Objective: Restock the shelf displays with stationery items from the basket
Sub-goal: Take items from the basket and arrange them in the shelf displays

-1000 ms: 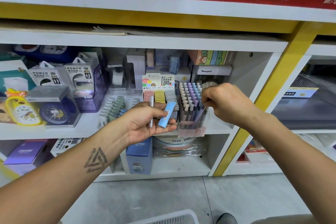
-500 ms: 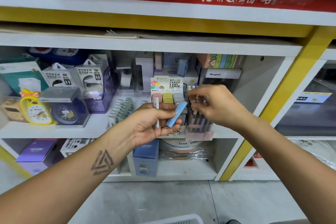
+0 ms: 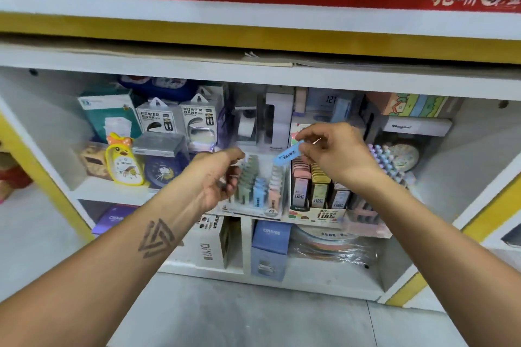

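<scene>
Two hands before the shelf.
Right hand pinches a blue lead tube; left hand loosely curled, seemingly empty.

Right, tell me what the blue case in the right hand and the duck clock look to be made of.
Blue case: probably matte plastic, with an even pastel colour, printed lettering and no glare. The right hand pinches it. Duck clock: likely glossy moulded plastic, a bright yellow rounded body with soft highlights; blur leaves it uncertain.

We see the lead case in our right-hand fingers, above the lead display box; the refill tray sits just right of it on the shelf.
</scene>
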Demonstrator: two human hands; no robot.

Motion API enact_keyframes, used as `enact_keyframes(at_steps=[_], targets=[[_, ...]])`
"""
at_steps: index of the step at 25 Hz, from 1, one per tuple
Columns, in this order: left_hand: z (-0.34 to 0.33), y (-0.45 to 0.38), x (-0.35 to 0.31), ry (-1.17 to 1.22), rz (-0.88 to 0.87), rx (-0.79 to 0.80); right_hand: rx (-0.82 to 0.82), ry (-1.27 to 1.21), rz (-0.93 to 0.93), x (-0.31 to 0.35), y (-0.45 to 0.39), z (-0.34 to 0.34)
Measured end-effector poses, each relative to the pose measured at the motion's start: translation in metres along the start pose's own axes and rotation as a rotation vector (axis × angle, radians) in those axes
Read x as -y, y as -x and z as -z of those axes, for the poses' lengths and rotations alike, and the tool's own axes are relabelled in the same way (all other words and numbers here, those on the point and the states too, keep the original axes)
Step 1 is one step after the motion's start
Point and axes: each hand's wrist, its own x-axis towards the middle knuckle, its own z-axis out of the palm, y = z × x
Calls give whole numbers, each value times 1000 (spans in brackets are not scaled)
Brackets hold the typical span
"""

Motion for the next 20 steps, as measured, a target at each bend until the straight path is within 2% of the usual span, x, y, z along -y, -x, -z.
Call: enact_keyframes(at_steps=[5,9,15,20], targets=[[17,-4,2,72,64,80,-6,73,66,1,-15,-36],[24,-7,3,77,41,93,43,191,117,-2,-22,-55],[29,-6,7,37,-7,107,214,375,252,3,-19,-81],[32,-5,6,35,21,109,183,435,295,3,-20,-85]])
